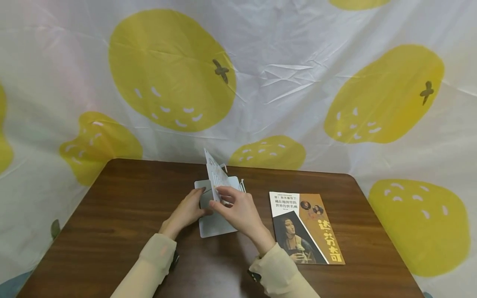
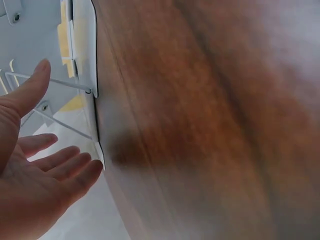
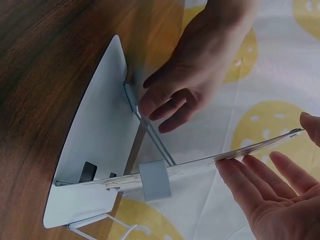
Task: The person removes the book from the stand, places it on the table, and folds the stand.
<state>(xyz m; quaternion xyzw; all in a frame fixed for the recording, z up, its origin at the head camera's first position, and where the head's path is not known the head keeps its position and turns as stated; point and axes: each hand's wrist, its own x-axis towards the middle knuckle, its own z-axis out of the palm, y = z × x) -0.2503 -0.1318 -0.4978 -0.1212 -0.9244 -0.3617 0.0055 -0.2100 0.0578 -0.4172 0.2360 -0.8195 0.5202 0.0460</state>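
A light metal book stand stands on the table, its flat base plate (image 1: pixel 214 227) lying down and its printed back panel (image 1: pixel 213 165) tilted up. My right hand (image 1: pixel 240 209) pinches the panel's free edge, thumb on one side and fingers on the other in the right wrist view. Beside the base, my left hand (image 1: pixel 186 209) has its fingers relaxed and apart, holding nothing. In the right wrist view, a support strut (image 3: pixel 150 132) runs between base and panel, close to the left fingertips. Wire arms (image 2: pixel 65 82) pass near the left thumb in the left wrist view.
To the right of the stand lies a book (image 1: pixel 298 244) with a portrait on its white and orange cover. A brown wooden table (image 1: pixel 112 231) carries both. Behind it hangs a white curtain (image 1: pixel 268 103) with yellow fruit prints.
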